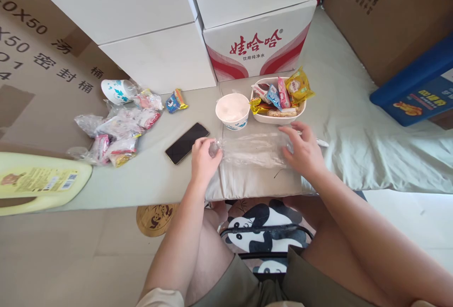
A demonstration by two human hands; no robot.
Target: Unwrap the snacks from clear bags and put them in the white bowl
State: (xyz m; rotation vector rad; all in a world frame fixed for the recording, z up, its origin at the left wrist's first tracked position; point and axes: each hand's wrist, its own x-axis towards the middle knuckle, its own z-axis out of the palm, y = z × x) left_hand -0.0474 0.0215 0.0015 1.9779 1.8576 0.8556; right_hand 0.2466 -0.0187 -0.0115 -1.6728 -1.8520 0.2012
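Note:
A clear plastic bag lies stretched flat on the cloth-covered surface in front of me. My left hand pinches its crumpled left end between thumb and fingers. At the bag's right end is my right hand, its thumb and forefinger apart, the thumb at the plastic. Just beyond the bag stands a paper cup with a blue pattern, and its contents look pale. Beside it, a white bowl holds several wrapped snacks. Partly hidden by my right hand is a thin white object.
Left of my hands lies a black phone. Farther left are a blue snack packet, several bagged snacks, a tipped paper cup and a yellow jug. White boxes and a printed carton stand behind; a blue container is right.

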